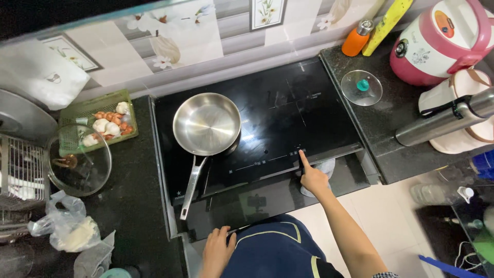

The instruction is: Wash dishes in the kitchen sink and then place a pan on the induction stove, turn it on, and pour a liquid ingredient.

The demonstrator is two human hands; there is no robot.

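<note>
My right hand reaches to the black glass cooktop, its index fingertip pressed on the touch controls along the front edge. An empty steel frying pan sits on the left cooking zone, its long handle pointing toward me. My left hand rests flat with spread fingers on the dark counter edge just in front of the cooktop, holding nothing. A crumpled white cloth lies under and just beyond my right hand.
Left of the cooktop sit a green basket of garlic and shallots, a glass pot lid, a wire rack and plastic bags. To the right are a small glass lid, an orange bottle, a pink rice cooker and a steel flask.
</note>
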